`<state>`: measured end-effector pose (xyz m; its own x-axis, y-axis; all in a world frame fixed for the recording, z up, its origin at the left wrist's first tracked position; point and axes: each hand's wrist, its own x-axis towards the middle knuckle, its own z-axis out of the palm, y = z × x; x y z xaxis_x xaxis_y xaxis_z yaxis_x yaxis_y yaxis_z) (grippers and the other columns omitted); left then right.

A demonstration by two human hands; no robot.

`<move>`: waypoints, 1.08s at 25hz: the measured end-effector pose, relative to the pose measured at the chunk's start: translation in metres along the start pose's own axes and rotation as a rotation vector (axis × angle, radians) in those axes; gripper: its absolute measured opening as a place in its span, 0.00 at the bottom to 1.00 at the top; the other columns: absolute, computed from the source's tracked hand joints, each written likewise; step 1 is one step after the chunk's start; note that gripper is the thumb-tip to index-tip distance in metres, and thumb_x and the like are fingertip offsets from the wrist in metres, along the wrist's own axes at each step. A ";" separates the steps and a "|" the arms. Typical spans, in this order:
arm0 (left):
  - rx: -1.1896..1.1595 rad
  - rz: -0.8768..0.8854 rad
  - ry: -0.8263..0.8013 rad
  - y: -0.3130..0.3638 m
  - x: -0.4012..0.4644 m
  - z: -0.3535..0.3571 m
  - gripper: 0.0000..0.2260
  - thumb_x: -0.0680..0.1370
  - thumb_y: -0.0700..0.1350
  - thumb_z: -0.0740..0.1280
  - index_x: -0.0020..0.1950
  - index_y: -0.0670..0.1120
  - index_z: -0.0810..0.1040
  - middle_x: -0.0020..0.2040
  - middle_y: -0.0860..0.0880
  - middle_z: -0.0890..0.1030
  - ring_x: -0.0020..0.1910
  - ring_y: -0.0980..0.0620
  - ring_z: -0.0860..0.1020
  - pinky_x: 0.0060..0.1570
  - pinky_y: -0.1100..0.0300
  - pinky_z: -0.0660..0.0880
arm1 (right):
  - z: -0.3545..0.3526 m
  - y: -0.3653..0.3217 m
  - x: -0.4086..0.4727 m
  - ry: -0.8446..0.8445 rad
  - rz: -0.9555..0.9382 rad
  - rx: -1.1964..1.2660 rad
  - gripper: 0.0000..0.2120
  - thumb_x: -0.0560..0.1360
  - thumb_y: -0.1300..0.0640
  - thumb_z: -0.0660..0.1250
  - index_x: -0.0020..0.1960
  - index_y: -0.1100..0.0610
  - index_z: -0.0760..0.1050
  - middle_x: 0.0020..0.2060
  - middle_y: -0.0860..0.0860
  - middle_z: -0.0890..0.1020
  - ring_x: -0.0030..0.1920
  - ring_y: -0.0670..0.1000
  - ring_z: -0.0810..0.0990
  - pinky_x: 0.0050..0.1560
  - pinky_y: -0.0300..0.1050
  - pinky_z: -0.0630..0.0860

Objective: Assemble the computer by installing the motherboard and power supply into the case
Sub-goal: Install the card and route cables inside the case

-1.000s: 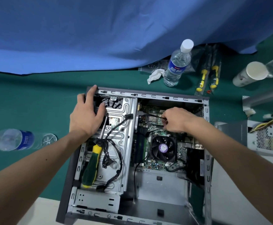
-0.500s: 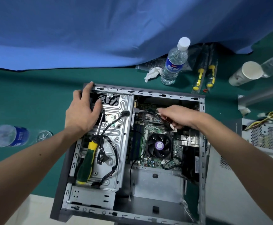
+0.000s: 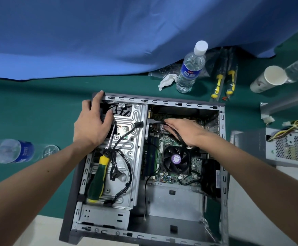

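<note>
Left hand (image 3: 93,125) rests spread on the case (image 3: 162,102) far-left corner, fingers over its rim. Right hand (image 3: 185,132) lies flat over the motherboard (image 3: 173,142), a black cable (image 3: 175,134) crossing it; grip indeterminate. Power supply (image 3: 286,148) sits outside, right, on the counter (image 3: 29,107). Screwdriver (image 3: 98,180) lies on the drive cage. Bottle (image 3: 190,68) label unreadable.

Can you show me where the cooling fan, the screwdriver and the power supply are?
cooling fan (image 3: 176,159): head view, purple hub sticker.
screwdriver (image 3: 98,176): head view, green and yellow handle.
power supply (image 3: 284,147): head view, perforated grey side.
</note>
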<state>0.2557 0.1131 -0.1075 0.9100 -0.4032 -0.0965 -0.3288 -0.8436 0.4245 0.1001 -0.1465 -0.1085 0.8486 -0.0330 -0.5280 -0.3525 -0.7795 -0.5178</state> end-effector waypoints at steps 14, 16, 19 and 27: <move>-0.001 0.005 0.008 0.001 0.003 0.000 0.26 0.78 0.63 0.55 0.75 0.62 0.55 0.63 0.47 0.68 0.41 0.49 0.71 0.44 0.52 0.69 | 0.020 0.004 0.016 0.183 0.144 0.251 0.15 0.77 0.49 0.70 0.61 0.52 0.80 0.56 0.51 0.84 0.57 0.53 0.81 0.61 0.49 0.75; 0.005 0.003 0.005 0.000 0.003 0.000 0.26 0.79 0.62 0.56 0.76 0.62 0.55 0.63 0.47 0.67 0.42 0.48 0.71 0.44 0.52 0.69 | 0.025 0.003 0.017 0.162 0.153 0.183 0.09 0.76 0.46 0.70 0.52 0.50 0.81 0.44 0.50 0.84 0.46 0.54 0.82 0.49 0.47 0.78; 0.010 -0.001 0.003 0.001 0.003 0.000 0.26 0.79 0.61 0.56 0.76 0.61 0.55 0.64 0.45 0.67 0.44 0.48 0.70 0.45 0.51 0.69 | 0.030 0.002 0.016 0.143 0.185 0.091 0.08 0.76 0.47 0.68 0.46 0.51 0.78 0.36 0.48 0.80 0.38 0.53 0.79 0.41 0.46 0.77; 0.018 0.010 -0.009 0.004 0.003 -0.004 0.25 0.80 0.59 0.57 0.76 0.60 0.56 0.64 0.44 0.67 0.49 0.39 0.76 0.46 0.49 0.69 | 0.028 -0.003 0.018 0.142 0.090 -0.172 0.11 0.77 0.48 0.64 0.48 0.56 0.76 0.41 0.53 0.82 0.43 0.59 0.80 0.44 0.49 0.77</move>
<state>0.2576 0.1096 -0.1028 0.9043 -0.4149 -0.1002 -0.3427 -0.8458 0.4088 0.1055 -0.1272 -0.1347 0.8681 -0.1853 -0.4605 -0.3673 -0.8639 -0.3446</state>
